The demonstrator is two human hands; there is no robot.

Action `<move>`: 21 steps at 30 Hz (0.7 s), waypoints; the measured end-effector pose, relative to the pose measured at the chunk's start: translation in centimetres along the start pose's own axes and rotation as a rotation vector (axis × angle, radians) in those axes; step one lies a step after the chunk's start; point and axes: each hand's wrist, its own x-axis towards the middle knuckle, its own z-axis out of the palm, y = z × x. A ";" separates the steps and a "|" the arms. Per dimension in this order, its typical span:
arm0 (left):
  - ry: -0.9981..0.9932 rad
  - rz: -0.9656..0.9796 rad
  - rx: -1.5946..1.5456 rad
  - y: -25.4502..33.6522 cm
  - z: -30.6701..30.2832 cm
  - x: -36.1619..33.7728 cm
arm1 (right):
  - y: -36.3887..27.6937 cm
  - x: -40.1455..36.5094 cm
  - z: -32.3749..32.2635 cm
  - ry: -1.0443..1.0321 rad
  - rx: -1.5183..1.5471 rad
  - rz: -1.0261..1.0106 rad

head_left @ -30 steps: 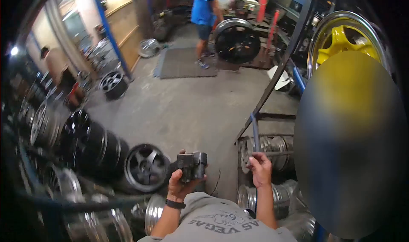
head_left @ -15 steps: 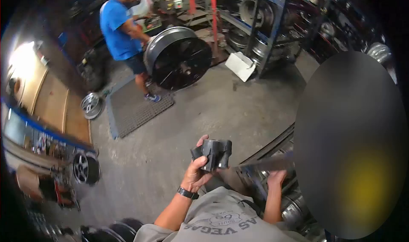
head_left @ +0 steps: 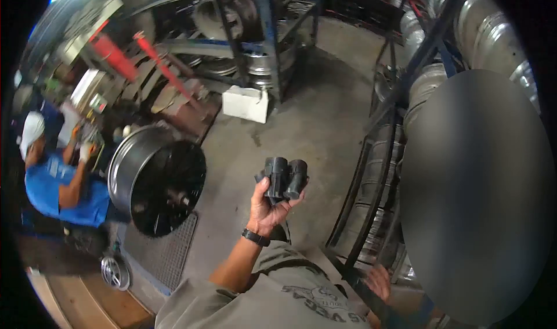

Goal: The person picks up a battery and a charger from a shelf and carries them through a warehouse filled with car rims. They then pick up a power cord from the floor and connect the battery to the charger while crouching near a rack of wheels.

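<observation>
A cluster of black cylindrical plastic parts is held up in front of my body. My left hand, with a dark watch on its wrist, is closed around them from below, thumb on the left side. At the lower right, my right hand hangs low beside the dark metal frame of a rack. Its fingers look loosely apart and somewhat blurred, and nothing shows in them.
A person in a blue shirt works at the left beside a large black-faced wheel. A white box lies on the floor by a blue shelf. Metal rims line the right-hand rack. A grated mat lies below the wheel.
The view has swung right, so the person and the large wheel now sit farther left and the rim rack shows more. My left hand still holds the black parts, now tilted differently.
</observation>
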 end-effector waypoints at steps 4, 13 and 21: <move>0.110 -0.094 -0.094 2.6 0.7 10.7 | 3.5 -1.8 -5.7 -0.034 -1.168 -0.262; 0.069 -0.280 0.011 7.4 2.6 35.7 | 1.2 21.2 10.9 0.675 -0.325 0.000; 0.017 -0.259 0.208 8.3 7.0 55.4 | -9.8 44.0 19.8 0.681 -0.174 -0.068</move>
